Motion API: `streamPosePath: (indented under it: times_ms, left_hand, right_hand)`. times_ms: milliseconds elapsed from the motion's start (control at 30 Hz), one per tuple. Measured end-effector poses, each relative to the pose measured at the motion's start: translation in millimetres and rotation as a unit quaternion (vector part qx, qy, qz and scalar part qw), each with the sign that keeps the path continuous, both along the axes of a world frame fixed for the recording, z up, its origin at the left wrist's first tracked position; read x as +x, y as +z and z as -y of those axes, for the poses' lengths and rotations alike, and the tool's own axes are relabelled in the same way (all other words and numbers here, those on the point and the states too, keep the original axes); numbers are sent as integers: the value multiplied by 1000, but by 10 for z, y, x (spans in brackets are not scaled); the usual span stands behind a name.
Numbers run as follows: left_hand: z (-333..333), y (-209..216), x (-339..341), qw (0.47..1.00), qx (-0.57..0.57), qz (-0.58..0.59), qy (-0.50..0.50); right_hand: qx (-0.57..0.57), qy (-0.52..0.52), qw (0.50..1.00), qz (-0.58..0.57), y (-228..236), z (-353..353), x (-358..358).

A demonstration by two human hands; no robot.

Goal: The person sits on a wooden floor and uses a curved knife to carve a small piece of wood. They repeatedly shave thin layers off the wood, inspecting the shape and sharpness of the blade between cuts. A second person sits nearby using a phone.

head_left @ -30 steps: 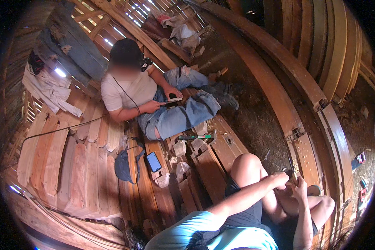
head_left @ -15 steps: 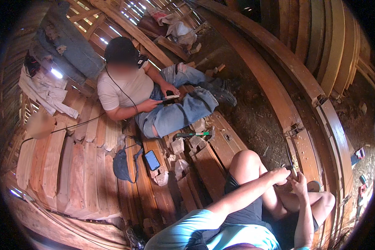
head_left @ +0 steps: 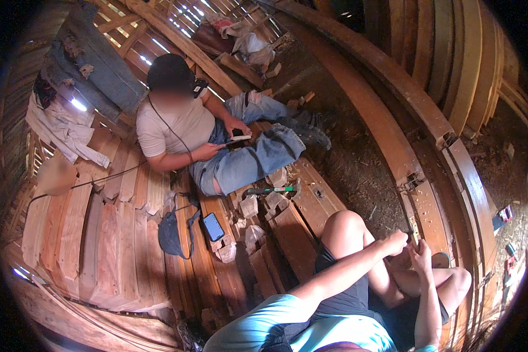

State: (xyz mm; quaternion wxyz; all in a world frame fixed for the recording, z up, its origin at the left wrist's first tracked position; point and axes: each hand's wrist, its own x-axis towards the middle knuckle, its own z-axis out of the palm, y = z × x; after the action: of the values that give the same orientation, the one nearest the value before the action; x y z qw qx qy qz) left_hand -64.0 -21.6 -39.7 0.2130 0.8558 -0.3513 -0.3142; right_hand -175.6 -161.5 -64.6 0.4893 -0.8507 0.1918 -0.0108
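Observation:
My left hand (head_left: 395,242) is closed, beside my right hand above my bent legs. A thin dark end shows at its fingers, but what it grips is too small to make out. My right hand (head_left: 420,256) is closed around the lower end of a slim pale wood strip (head_left: 415,227). The strip stands up from my fingers toward a long wooden beam (head_left: 429,208) with a notched end and shavings on it. Between the hands there is a narrow gap.
Across from me a seated person (head_left: 179,126) holds a thin blade-like tool and a pale wood piece. Between us lie a green-handled hammer (head_left: 273,189), a phone (head_left: 214,227), a dark cap (head_left: 173,232) and wood offcuts (head_left: 249,206). Stacked boards (head_left: 108,246) are at the left.
My left hand has drawn slightly up and away from the strip, opening a small gap. My right hand stays nearly in place. The other person barely shifts.

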Motion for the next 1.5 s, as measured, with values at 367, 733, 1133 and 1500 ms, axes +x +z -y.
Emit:
streamPosePath:
  times_ms: [367,733,1133,1500]
  left_hand:
    - [61,388,282,817,-254,-382,349]
    - [-140,389,340,715,-303,-524,350]
    - [-112,599,244,733,-271,-587,209]
    - [-73,571,187,754,-239,-588,170]
  right_hand:
    - [-104,-71,989,81,791,9,-59]
    - [-168,-7,985,51,494,33,-134]
    - [-153,-40,985,74,619,-161,-95]
    - [-236,-22,969,71,674,48,-60]
